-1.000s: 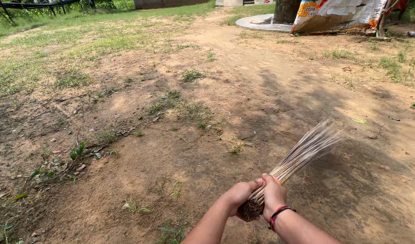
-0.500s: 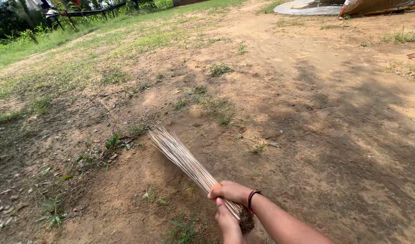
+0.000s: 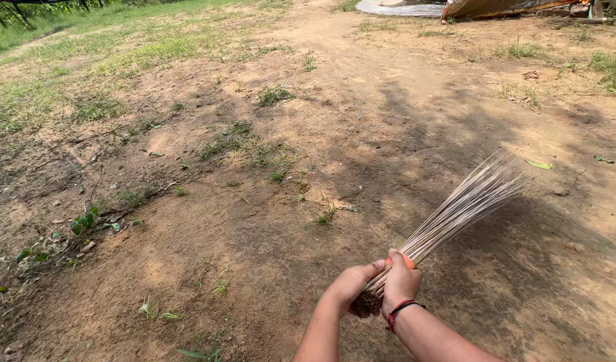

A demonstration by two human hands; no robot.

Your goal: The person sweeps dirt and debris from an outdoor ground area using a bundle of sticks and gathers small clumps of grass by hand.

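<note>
Broom of pale stiff sticks, bound at its butt, is gripped in both bare hands over a yard of bare brown earth. The right hand, a red cord bracelet at its wrist, is clenched around the bundle just above the butt; the left hand closes on the butt end itself, touching the right. From the hands the sticks fan up and to the right, their tips raised off the ground and blurred.

By the look of it, this is the top of a sweeping stroke, the broom cocked to the right of the hands; a stroke from here would call for both fists to stay tight and the tips to drop low enough to brush the soil.

An orange piece shows above the right hand; whether it is a binding band cannot be told. The stick tips are smeared by motion. A pale round slab and a tarpaulin sheet, far beyond the broom, are cut off by the top edge. Grass tufts dot the dirt left of the broom.
</note>
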